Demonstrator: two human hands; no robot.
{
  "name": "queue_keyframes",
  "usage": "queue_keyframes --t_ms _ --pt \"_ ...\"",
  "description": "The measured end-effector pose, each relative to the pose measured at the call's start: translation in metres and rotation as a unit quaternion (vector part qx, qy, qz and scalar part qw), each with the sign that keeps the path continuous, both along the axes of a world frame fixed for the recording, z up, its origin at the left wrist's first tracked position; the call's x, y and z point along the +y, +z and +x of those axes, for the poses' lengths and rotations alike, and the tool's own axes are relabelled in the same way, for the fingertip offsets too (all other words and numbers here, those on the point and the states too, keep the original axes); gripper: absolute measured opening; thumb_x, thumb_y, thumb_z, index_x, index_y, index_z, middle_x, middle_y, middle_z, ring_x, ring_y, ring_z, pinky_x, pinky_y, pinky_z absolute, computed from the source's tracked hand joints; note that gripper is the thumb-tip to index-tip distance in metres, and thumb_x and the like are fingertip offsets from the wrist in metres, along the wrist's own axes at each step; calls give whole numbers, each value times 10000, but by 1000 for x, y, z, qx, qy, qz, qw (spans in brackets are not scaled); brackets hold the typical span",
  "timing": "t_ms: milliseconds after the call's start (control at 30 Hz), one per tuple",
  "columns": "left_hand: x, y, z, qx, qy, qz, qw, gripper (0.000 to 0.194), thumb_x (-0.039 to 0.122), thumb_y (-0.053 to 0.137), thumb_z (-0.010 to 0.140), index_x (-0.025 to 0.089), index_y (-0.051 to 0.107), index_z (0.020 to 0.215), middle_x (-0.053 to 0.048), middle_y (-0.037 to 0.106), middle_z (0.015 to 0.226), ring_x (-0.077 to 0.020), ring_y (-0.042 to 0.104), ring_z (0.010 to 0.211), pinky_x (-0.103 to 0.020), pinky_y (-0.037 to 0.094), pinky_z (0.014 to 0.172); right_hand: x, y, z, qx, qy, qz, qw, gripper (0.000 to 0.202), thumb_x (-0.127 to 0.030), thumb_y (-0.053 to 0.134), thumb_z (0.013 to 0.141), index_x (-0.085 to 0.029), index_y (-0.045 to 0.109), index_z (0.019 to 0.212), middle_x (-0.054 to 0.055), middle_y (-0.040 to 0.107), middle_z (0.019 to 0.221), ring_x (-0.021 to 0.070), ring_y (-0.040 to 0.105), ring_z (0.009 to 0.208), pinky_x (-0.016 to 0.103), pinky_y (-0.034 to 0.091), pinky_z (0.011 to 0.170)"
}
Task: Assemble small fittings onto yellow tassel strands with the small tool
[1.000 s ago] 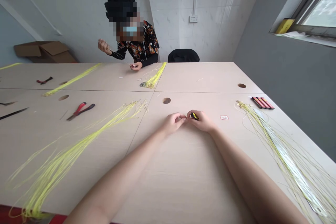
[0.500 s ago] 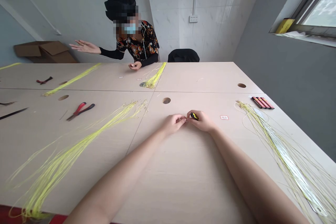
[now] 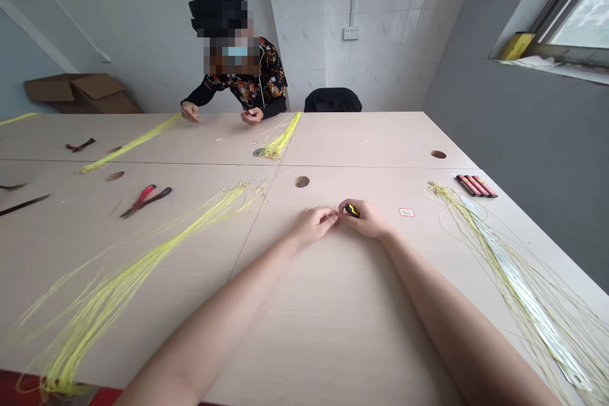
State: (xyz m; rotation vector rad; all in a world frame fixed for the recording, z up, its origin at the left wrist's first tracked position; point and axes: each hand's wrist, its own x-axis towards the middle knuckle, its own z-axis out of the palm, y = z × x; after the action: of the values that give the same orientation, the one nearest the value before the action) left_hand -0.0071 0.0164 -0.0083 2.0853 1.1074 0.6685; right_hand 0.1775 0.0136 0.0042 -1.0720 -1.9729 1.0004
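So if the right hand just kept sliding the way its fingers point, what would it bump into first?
Almost at once, the left hand: the right hand, holding a small yellow-and-black object, points leftward across the table, and the fingertips nearly meet, though contact is unclear.

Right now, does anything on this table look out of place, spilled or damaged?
Nothing stands out. The yellow strands on the left and those on the right lie in loose fanned bundles on the table. The red-handled pliers lie flat. Both hands meet over a small yellow-and-black object in the right hand.

white tiled wall (image 3: 390, 6), window (image 3: 578, 13), wooden table (image 3: 371, 139)
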Motion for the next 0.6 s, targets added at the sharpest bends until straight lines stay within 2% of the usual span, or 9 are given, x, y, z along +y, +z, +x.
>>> queue_keyframes --t_ms 233,600 --pt "1 -4 0 -23 20 -25 999 382 486 436 860 166 643 833 -13 633 735 -129 515 654 -222 394 598 0 -1 0 -14 -14 4 1000 128 -258 480 762 -157 557 750 -15 526 672 97 421 612 224 331 578" --pt "2 -9 1 -55 27 -55 997 397 509 485 818 142 632 790 -18 610 716 -130 497 646 -230 387 590 -1 -1 0 -21 -25 -26 999 110 -258 495 719 -157 540 710 -32 475 621 89 391 583 218 311 543"
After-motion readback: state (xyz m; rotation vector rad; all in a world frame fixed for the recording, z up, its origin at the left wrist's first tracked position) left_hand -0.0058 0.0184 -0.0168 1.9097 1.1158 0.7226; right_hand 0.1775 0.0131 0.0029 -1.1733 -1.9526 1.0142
